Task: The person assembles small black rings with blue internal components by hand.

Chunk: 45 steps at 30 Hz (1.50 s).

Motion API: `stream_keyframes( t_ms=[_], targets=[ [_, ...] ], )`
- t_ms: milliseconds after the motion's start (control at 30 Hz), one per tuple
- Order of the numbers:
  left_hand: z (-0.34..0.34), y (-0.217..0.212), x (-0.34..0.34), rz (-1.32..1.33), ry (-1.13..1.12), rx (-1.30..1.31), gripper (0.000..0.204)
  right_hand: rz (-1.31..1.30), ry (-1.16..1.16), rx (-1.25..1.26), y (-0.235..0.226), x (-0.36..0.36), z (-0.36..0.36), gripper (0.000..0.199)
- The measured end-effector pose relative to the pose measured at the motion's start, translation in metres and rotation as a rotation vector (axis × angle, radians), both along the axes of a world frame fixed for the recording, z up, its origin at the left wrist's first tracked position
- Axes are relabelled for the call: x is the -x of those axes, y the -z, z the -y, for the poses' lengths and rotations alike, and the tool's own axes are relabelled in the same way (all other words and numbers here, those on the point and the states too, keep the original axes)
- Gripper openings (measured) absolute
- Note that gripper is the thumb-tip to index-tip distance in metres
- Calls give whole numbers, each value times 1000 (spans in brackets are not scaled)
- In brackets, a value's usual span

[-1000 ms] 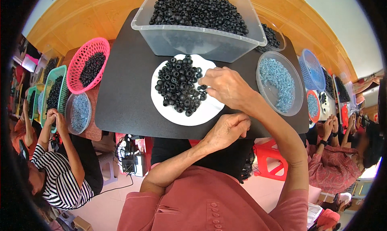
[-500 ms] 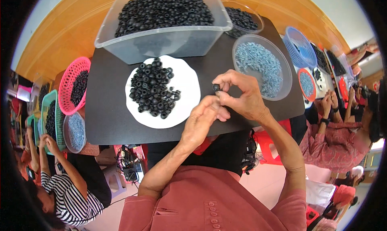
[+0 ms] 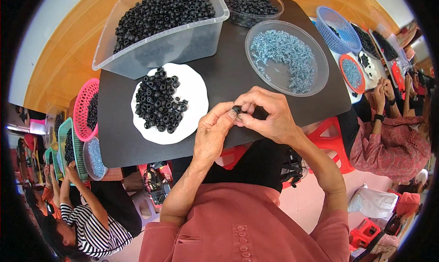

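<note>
My left hand [image 3: 211, 133] and my right hand [image 3: 270, 116] meet above the near edge of the dark table. Between their pinched fingertips sits a small black bead-like piece [image 3: 236, 109], round with a hollow end. Fingers of both hands close on it, and anything tiny inside or behind it is hidden. To the left, a white wavy-edged plate [image 3: 194, 95] carries a pile of similar black pieces [image 3: 157, 100]. Beyond my right hand is a clear round tub [image 3: 279, 86] with many small translucent blue pieces [image 3: 292, 56].
A large clear bin [image 3: 183, 47] full of black pieces stands behind the plate. Next to it is a round clear container [image 3: 254, 17] of black pieces. Pink [image 3: 78, 111] and green [image 3: 80, 154] baskets stand left. Co-workers sit on both sides; a red stool [image 3: 331, 143] is right.
My hands have come closer together and shifted slightly left; the black piece, earlier in my right fingertips, is now between both hands. The view has turned, so the table's contents appear shifted left.
</note>
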<state>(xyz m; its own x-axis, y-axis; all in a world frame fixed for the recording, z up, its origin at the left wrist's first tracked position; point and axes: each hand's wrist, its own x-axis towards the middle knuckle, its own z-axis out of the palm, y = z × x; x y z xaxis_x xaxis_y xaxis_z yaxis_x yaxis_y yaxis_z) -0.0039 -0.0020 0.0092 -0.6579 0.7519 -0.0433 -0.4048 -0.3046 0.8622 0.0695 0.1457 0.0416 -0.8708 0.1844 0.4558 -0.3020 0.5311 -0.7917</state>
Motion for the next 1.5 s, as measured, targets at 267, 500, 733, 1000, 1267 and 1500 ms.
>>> stream_keyframes(
  t_ms=[267, 500, 733, 1000, 1267, 1500],
  targets=[
    [1, -1, 3, -30, 73, 3, 25, -92, -41, 159, 18, -1, -3, 26],
    [-3, -3, 5, 32, 85, -9, 16, -103, -56, 137, 16, -5, -4, 23],
    [-2, -4, 3, -33, 53, 32, 15, -84, 252, -64, -13, -18, -27, 13],
    [-2, -4, 1, -73, 54, 61, 15, 216, 305, -434, 1, 18, -113, 9],
    [-1, -1, 3, -102, 60, 84, 15, 405, 375, -623, -1, 28, -110, 10],
    [-2, -3, 3, -39, 63, 17, 15, 227, 341, -158, -9, 14, -102, 11]
  ],
)
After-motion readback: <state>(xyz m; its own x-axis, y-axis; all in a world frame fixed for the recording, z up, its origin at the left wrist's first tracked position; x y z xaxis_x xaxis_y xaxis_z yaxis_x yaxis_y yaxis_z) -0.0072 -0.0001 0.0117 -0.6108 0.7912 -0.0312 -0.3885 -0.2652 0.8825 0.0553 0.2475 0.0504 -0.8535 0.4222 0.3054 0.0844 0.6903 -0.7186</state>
